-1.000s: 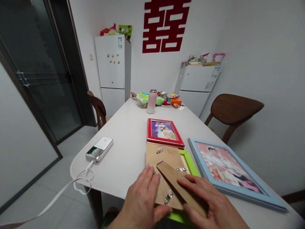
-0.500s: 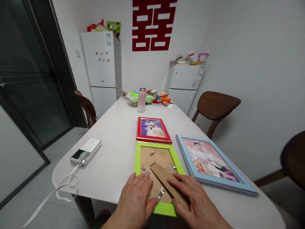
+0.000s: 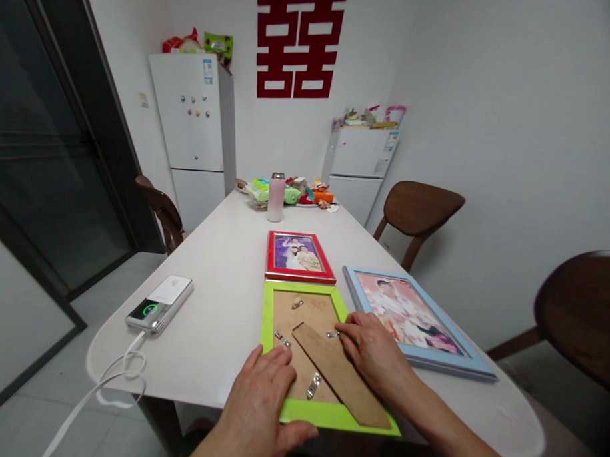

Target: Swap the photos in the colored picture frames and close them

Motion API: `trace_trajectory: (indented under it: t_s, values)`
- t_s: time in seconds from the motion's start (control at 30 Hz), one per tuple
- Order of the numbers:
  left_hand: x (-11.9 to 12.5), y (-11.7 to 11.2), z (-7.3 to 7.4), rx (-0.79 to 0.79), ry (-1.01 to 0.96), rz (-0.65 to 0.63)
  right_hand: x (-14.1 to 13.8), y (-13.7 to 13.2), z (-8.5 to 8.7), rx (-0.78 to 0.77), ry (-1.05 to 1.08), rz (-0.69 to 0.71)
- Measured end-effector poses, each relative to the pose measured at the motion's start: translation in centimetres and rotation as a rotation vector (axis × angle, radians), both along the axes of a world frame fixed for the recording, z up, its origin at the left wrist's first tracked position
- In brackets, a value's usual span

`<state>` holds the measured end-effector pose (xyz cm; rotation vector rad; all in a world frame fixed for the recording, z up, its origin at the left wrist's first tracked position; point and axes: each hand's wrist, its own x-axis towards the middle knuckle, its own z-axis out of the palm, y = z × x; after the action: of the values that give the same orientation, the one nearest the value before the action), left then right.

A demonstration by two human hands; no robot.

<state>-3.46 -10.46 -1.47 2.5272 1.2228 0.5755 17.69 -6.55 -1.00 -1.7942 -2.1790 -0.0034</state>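
Note:
A light-green photo frame (image 3: 268,314) lies face down near the table's front edge, its brown backing board (image 3: 307,314) up. Fixed to the back are a brown stand leg (image 3: 340,373), slanting toward the near right corner, and several small metal clips (image 3: 313,386). My left hand (image 3: 261,400) rests open on the frame's near left corner, fingers laid flat and thumb along the near edge. At the right side, the fingers of my right hand (image 3: 373,347) are bent and closed on another metal clip (image 3: 332,334), partly covering it.
A red photo frame (image 3: 300,277) stands face up just beyond, and a blue photo frame (image 3: 430,361) lies to the right. A power bank (image 3: 159,303) with a white cable (image 3: 104,378) is at left. Farther back stands a pink bottle (image 3: 276,199). Chairs (image 3: 420,209) flank the white table (image 3: 223,272).
My right hand has moved off the stand leg, up and to the frame's right-hand clip. My left hand stays on the near left corner. The view has shifted slightly.

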Motion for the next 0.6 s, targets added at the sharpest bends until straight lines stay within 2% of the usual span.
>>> trace_trajectory:
  t_s: [0.2, 0.43, 0.6]
  values:
    - [0.1, 0.0, 0.1, -0.028, 0.015, 0.011, -0.2, 1.0, 0.1, -0.03, 0.018, 0.006]
    - [0.2, 0.0, 0.3, -0.045, 0.012, 0.023, 0.6, 0.4, 0.2, -0.032, 0.083, 0.091]
    - [0.1, -0.1, 0.1, -0.033, 0.01, 0.003, -1.2, -0.4, 0.8, 0.025, 0.159, 0.14]
